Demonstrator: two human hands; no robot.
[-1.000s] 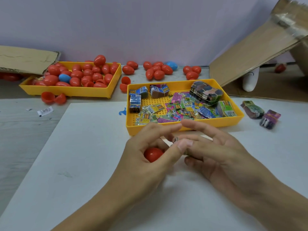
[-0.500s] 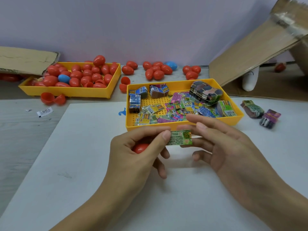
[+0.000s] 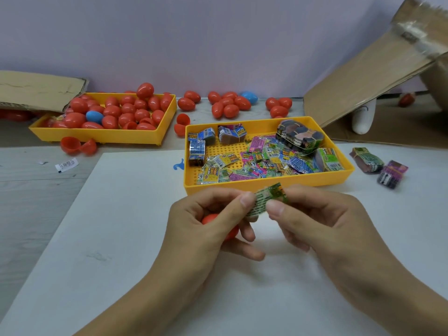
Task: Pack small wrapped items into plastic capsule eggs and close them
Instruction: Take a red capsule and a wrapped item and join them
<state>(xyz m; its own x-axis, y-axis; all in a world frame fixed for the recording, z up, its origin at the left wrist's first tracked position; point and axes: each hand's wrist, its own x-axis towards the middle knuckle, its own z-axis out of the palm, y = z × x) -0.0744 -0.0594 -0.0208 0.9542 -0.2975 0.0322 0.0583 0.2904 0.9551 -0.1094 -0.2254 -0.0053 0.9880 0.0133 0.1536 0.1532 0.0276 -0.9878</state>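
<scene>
A small green wrapped packet [image 3: 263, 199] is pinched from both sides, just in front of the near yellow tray [image 3: 266, 184]. My left hand [image 3: 208, 229] pinches its left end with thumb and forefinger and cradles a red capsule egg [image 3: 219, 225] in the curled lower fingers; most of the egg is hidden. My right hand [image 3: 322, 229] pinches the packet's right end between thumb and forefinger. The tray holds several loose coloured packets [image 3: 261, 161] and banded bundles [image 3: 300, 137].
A second yellow tray [image 3: 101, 135] full of red and blue eggs stands at the back left, with loose eggs [image 3: 230, 104] and open halves [image 3: 77, 145] around it. Two packet bundles [image 3: 378, 166] lie right of the near tray. Cardboard [image 3: 363, 76] leans at the right. A white sheet [image 3: 121, 238] covers the table.
The green packet came up between both hands, first held flat, now tilted and bent between the fingertips. My left hand has kept the red egg throughout.
</scene>
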